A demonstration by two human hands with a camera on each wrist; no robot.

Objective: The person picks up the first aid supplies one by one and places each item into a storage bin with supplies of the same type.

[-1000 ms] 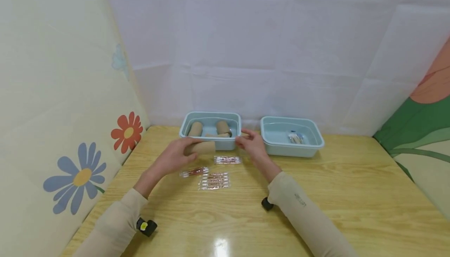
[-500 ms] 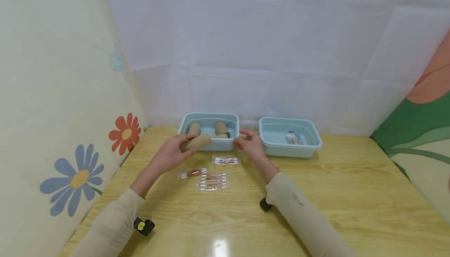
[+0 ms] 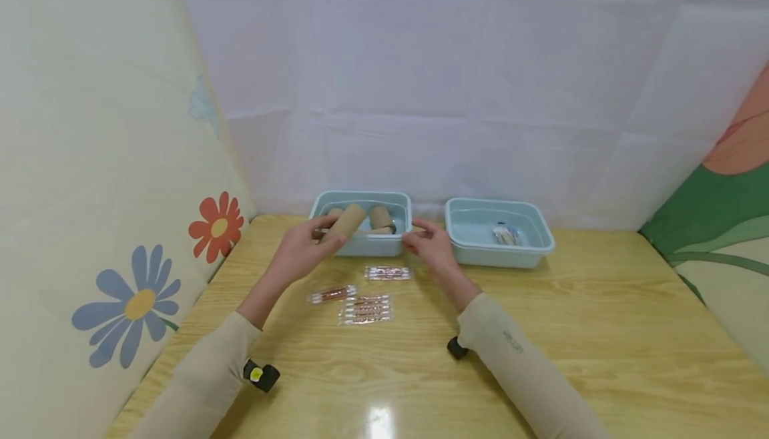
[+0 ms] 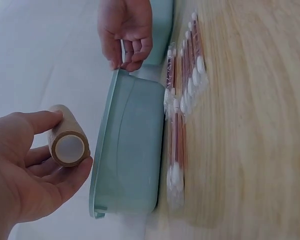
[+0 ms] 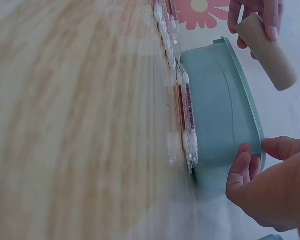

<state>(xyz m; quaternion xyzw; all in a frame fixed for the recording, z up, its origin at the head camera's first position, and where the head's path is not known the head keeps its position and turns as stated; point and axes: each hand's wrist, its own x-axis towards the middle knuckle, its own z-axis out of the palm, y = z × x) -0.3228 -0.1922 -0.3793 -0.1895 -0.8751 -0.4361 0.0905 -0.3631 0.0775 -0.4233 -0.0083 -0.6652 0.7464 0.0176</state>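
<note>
My left hand [image 3: 298, 249] holds a tan bandage roll [image 3: 347, 221] tilted over the near left part of the left light-blue bin [image 3: 375, 247]. In the left wrist view the bandage roll [image 4: 65, 125] sits between thumb and fingers, its round end with a pale core facing the camera. My right hand [image 3: 434, 247] pinches that bin's rim at its right end; in the right wrist view the right hand's thumb [image 5: 280, 148] is on the rim and the fingers lie against the outer wall. Several more tan rolls [image 3: 380, 217] lie inside the bin, partly hidden by the held one.
Clear packs of red-brown cotton swabs lie before the left bin: one pack [image 3: 388, 273] close to it, another pack [image 3: 332, 294] at left, a wider pack [image 3: 366, 309] nearer. The right bin [image 3: 501, 257] holds small white-and-blue packets [image 3: 506, 234]. A white cloth [image 3: 396, 79] hangs behind.
My left hand has lifted the bandage roll from in front of the left bin to over its rim and turned it more upright. My right hand stays on the bin's rim.
</note>
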